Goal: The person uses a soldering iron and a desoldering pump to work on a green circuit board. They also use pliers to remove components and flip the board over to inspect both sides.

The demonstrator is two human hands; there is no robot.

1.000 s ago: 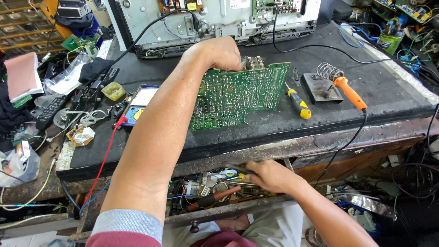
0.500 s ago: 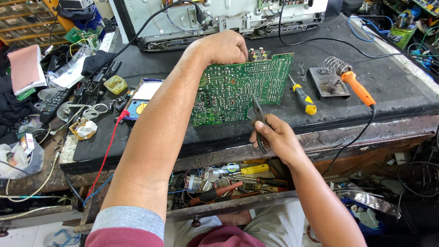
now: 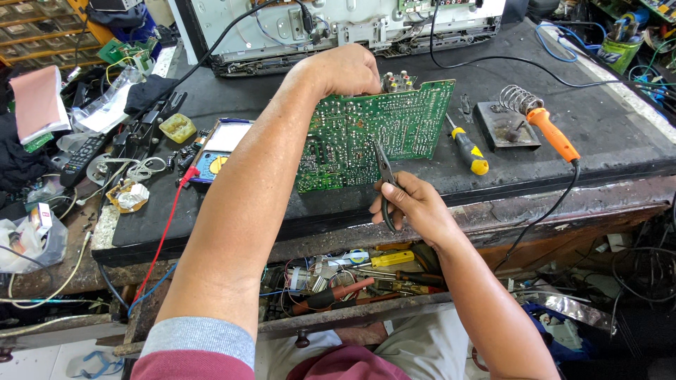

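A green circuit board (image 3: 394,134) stands tilted on the black bench mat (image 3: 605,134), solder side toward me. My left hand (image 3: 348,70) grips its top left edge and holds it up. My right hand (image 3: 412,204) is closed around small dark pliers (image 3: 385,176) whose tips point up at the lower middle of the board, touching or nearly touching it.
A yellow-handled screwdriver (image 3: 466,149) lies right of the board. An orange soldering iron (image 3: 553,134) rests in its coil stand (image 3: 508,116). A multimeter (image 3: 218,151) with a red lead lies left. An open drawer of tools (image 3: 352,278) sits below the bench edge. A chassis (image 3: 338,28) stands behind.
My right hand came up out of the tool drawer with the pliers and brought them to the board's lower part. The left hand kept holding the board.
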